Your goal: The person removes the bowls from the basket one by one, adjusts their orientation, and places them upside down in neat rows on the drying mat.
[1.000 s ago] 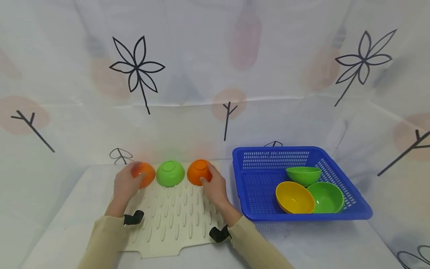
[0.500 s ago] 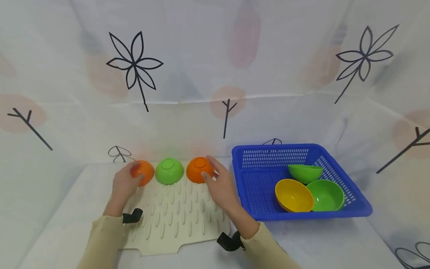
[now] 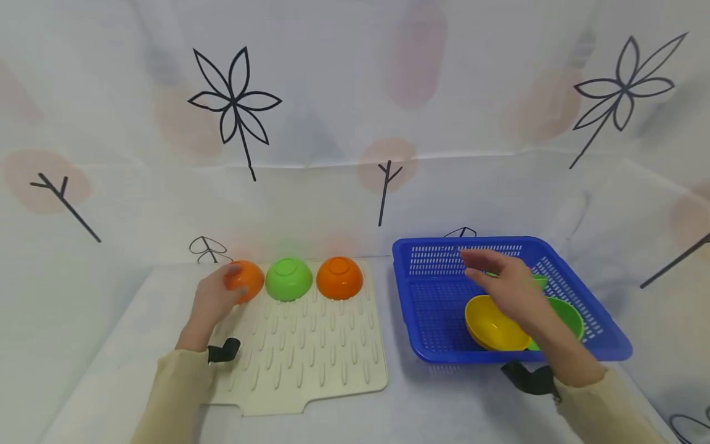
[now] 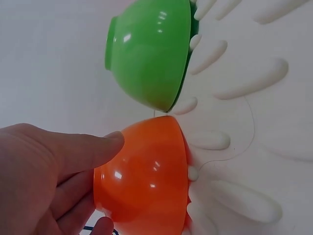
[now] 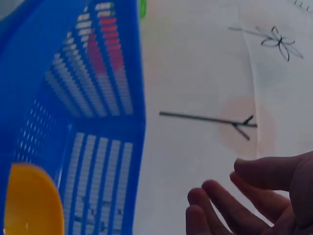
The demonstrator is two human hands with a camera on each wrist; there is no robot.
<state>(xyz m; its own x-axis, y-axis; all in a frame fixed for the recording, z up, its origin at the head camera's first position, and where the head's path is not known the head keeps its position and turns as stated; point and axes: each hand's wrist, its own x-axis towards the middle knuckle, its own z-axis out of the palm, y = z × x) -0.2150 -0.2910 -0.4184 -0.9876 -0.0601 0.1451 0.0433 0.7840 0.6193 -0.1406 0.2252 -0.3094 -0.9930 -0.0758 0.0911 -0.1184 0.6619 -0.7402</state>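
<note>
My left hand (image 3: 212,297) holds the left orange bowl (image 3: 251,280) with thumb and fingers at its sides; the bowl stands upside down. In the left wrist view the thumb lies along the orange bowl (image 4: 149,171), its rim against the ridged cream board. Right of it on the board sit an overturned green bowl (image 3: 288,280) and a second orange bowl (image 3: 339,279). Over the blue basket (image 3: 413,308) hovers my right hand (image 3: 513,290), holding nothing, fingers spread apart from the thumb. Below it are a yellow bowl (image 3: 490,324) and green bowls (image 3: 568,317), partly hidden by the hand.
The cream board (image 3: 310,376), covered with raised ridges, lies on a white-covered table (image 3: 444,407). Behind it rises a patterned cloth (image 3: 310,203). The basket's raised walls border the bowls at the right.
My right hand has let go of the right orange bowl and moved right to above the basket. The left hand keeps its hold on the left orange bowl. The view has shifted slightly.
</note>
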